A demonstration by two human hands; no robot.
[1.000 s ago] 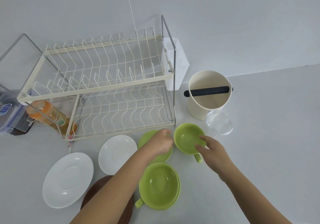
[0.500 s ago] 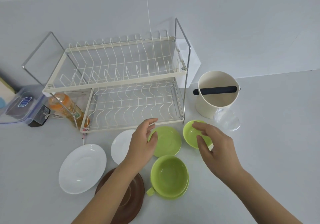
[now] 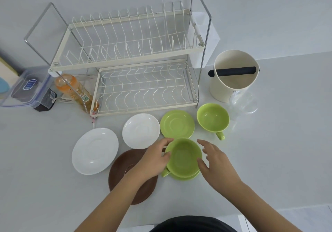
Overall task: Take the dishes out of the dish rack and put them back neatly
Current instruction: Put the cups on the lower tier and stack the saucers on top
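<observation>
The cream wire dish rack stands at the back with both tiers bare. In front lie a large white plate, a small white plate, a green saucer, a green cup and a brown plate. A second green cup sits on its green saucer nearest me. My left hand has thumb and forefinger on this cup's left rim. My right hand is at its right side, fingers spread, thumb by the rim.
A cream canister with a black bar stands right of the rack, a clear glass lying in front of it. Left of the rack are an orange bottle and a lidded plastic container. The counter's front edge is near my body.
Both hands have drawn back from the far green cup and saucer to the near green cup. The far cup now stands alone to the right of the saucer.
</observation>
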